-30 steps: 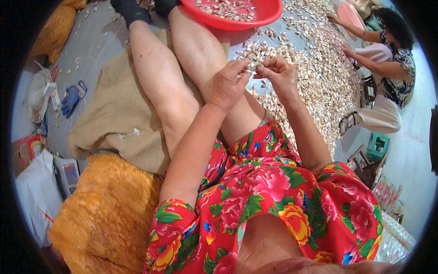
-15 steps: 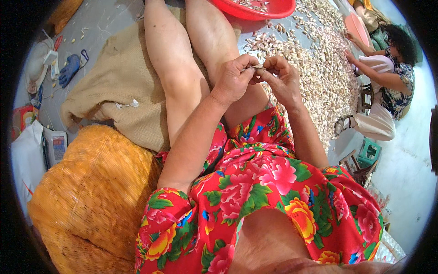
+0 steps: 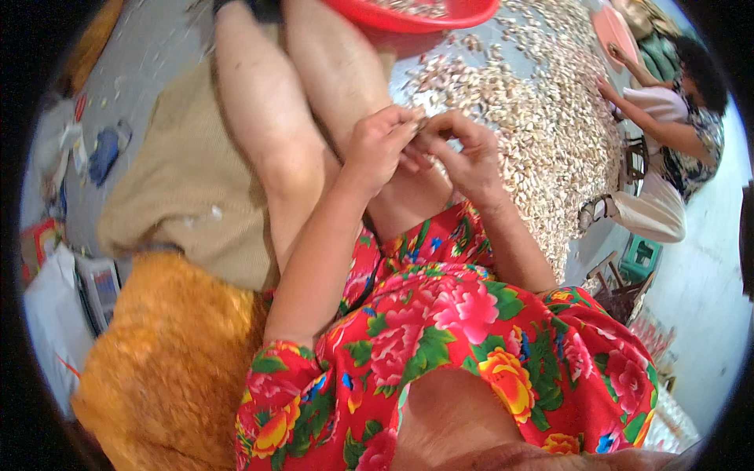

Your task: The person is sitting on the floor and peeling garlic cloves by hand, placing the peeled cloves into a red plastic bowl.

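Above my bare right thigh, my left hand (image 3: 382, 147) and my right hand (image 3: 465, 157) meet at the fingertips. My left thumb and forefinger are pinched together at a small pale piece, apparently a garlic clove (image 3: 420, 123), mostly covered by the fingers and smeared by motion. The right hand's fingers are curled in against the same spot, its thumb bent toward them. A wide spread of loose garlic cloves (image 3: 542, 133) covers the floor right beside my right hand. Beyond my knees stands a red basin (image 3: 471, 14) with cloves in it.
Brown sacking (image 3: 188, 157) lies under and left of my legs. An orange mesh sack (image 3: 173, 369) bulges at my left. A blue glove (image 3: 104, 157) is on the floor. On the right, another person (image 3: 675, 141) reaches toward the cloves near a pink basin (image 3: 613, 35). A green stool (image 3: 640, 255) stands behind.
The view has shifted a little, so legs and sack sit differently in it. My fingertips have closed in tighter around the small piece, and the right fingers are blurred with movement.
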A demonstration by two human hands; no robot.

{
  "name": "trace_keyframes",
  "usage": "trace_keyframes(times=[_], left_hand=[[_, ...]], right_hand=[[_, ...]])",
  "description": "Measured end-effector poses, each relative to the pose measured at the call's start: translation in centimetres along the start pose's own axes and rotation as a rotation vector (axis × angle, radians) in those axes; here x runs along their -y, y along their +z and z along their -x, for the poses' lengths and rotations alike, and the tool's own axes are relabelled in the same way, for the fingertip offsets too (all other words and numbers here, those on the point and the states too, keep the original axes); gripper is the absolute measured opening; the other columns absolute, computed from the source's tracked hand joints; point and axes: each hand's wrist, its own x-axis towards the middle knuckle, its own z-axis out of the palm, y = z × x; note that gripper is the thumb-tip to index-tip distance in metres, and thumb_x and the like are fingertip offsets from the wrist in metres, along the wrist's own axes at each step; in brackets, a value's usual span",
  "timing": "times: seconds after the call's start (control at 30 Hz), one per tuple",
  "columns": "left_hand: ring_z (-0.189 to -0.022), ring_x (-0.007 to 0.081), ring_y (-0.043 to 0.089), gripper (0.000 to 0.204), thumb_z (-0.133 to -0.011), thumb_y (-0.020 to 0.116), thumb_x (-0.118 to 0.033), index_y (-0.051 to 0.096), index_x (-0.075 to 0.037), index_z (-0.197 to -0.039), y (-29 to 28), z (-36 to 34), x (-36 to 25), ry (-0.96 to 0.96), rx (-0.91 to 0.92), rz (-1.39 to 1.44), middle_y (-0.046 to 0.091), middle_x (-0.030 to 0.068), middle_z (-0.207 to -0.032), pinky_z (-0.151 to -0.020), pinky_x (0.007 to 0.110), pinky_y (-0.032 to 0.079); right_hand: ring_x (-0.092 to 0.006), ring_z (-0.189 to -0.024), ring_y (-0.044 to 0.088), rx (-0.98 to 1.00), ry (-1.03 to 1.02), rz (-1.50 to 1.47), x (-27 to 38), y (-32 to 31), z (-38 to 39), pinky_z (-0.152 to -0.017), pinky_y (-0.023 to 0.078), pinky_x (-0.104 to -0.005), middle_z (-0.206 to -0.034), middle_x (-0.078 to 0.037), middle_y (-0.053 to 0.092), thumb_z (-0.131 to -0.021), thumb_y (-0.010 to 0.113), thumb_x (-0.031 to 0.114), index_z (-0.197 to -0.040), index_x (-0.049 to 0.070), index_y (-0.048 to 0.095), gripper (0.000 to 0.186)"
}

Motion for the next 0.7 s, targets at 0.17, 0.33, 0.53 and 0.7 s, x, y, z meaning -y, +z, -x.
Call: trace_keyframes(times=[0.17,0.33,0.53,0.7], left_hand=[[-0.065,0.0129,0.065,0.019,-0.099,0.059,-0.011,0.061,0.001,-0.113,1.0,-0.5,-2.3,-0.038,-0.02,-0.206,0.066,0.0072,-0.083,-0.049,0.022,0.052],[-0.059,0.0115,0.062,0.013,-0.1,0.058,-0.012,0.062,-0.001,-0.107,1.6,-0.3,-4.7,-0.092,-0.092,-0.005,0.065,0.0057,-0.079,-0.047,0.021,0.048],[-0.056,0.0056,0.059,0.012,-0.102,0.055,-0.008,0.062,-0.002,-0.109,3.3,-0.5,-4.5,-0.044,-0.097,-0.329,0.066,0.0024,-0.076,-0.048,0.018,0.046],[-0.055,0.0055,0.058,0.016,-0.1,0.05,-0.004,0.064,-0.001,-0.109,3.9,-0.7,-5.2,-0.019,-0.002,-0.531,0.066,0.0023,-0.076,-0.049,0.02,0.046]], right_hand=[[-0.0139,-0.081,0.067,0.033,0.056,0.065,0.8,-1.7,-0.8,-0.076,0.054,-0.0292,-0.086,-0.008,0.068,-0.088,0.068,-0.002,-0.096,-0.002,0.067,0.008],[-0.0174,-0.076,0.067,0.109,0.021,-0.158,3.5,-3.4,-1.2,-0.068,0.054,-0.0322,-0.085,-0.01,0.07,-0.089,0.067,0.003,-0.095,0.001,0.067,0.007],[-0.0049,-0.074,0.063,-0.024,0.391,-0.861,2.2,-2.7,-0.4,-0.063,0.051,-0.0223,-0.084,-0.005,0.069,-0.097,0.066,0.011,-0.092,0.002,0.062,0.011],[-0.0065,-0.07,0.059,0.03,0.24,-0.519,1.0,-2.7,-0.4,-0.062,0.049,-0.0226,-0.082,-0.003,0.063,-0.098,0.064,0.006,-0.096,0.001,0.059,0.007]])
